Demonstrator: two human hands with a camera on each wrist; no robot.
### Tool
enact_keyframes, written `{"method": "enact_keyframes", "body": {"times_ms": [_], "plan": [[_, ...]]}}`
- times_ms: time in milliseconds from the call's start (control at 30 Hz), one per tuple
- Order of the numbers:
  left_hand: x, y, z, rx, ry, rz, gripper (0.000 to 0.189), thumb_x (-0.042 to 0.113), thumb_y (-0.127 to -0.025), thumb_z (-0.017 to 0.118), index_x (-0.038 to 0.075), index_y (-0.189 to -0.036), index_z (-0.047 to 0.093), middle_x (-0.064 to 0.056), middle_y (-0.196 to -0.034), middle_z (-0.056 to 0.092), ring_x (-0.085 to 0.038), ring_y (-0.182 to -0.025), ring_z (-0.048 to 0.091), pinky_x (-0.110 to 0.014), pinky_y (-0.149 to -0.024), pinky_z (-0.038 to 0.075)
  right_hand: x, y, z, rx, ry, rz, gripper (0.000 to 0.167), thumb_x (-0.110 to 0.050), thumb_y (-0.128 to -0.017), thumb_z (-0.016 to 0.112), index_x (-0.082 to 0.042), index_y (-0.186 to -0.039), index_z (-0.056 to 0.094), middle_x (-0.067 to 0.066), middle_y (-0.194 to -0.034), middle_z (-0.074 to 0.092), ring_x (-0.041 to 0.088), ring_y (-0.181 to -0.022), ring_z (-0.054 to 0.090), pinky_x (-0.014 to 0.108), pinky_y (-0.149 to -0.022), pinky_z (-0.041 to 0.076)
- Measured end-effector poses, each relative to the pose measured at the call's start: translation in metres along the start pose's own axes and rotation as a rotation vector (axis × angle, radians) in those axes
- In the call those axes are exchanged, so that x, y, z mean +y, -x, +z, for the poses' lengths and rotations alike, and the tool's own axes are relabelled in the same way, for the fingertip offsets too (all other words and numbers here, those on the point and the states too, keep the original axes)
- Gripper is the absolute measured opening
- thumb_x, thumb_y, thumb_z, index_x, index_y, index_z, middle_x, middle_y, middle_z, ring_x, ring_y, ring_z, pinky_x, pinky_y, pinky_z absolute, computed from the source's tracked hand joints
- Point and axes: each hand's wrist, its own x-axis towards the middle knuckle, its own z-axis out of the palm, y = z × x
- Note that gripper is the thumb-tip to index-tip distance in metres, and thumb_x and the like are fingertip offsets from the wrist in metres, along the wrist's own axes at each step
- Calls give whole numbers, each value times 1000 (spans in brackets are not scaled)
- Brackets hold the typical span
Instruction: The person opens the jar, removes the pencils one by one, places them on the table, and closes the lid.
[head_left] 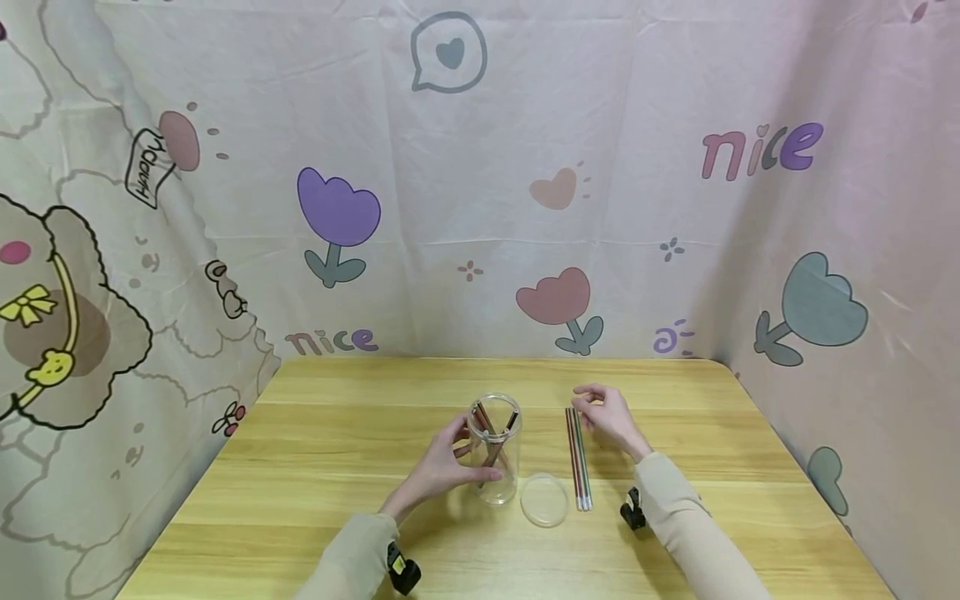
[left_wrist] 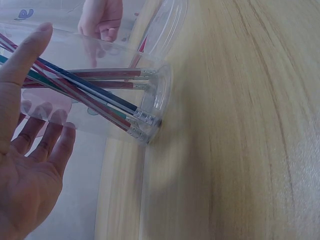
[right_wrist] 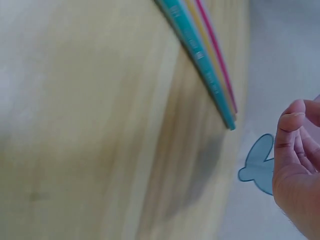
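My left hand [head_left: 441, 467] grips a clear cylindrical jar [head_left: 510, 461] from its left side, thumb in front and fingers behind. Several pencils [left_wrist: 107, 97] lean crosswise inside the jar, their metal-banded ends at its bottom, as the left wrist view shows. To the right, three pencils [head_left: 578, 458] lie side by side on the table; in the right wrist view they look teal, yellow-orange and pink-red. Over their far ends hovers my right hand [head_left: 609, 415], fingers loosely bent and nothing held. Between the jar and these pencils lies a clear round lid [head_left: 544, 500].
All this is on a light wood-grain table [head_left: 337, 433]. A printed cloth [head_left: 450, 167] with flowers and lettering hangs behind the table and along both sides. Small black cameras [head_left: 403, 569] are strapped at the wrists over beige sleeves [head_left: 352, 554].
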Motion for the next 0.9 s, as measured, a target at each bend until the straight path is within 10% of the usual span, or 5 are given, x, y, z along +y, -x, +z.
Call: {"method": "enact_keyframes", "body": {"times_ms": [267, 900], "plan": [[0, 0, 0, -2, 1, 1, 79, 19, -72, 92, 11, -139, 51, -13, -133, 59, -33, -128, 55, -48, -110, 52, -19, 0, -2, -32, -134, -84, 34, -2, -94, 65, 15, -123, 59, -2, -76, 61, 8, -54, 57, 20, -48, 49], [1, 0, -1, -5, -3, -2, 76, 19, -73, 92, 12, -136, 52, -12, -132, 59, -36, -127, 54, -49, -110, 52, -80, 12, 0, -272, -135, -201, 28, -9, -95, 67, 7, -118, 64, -1, -87, 66, 4, -58, 56, 18, -51, 48]]}}
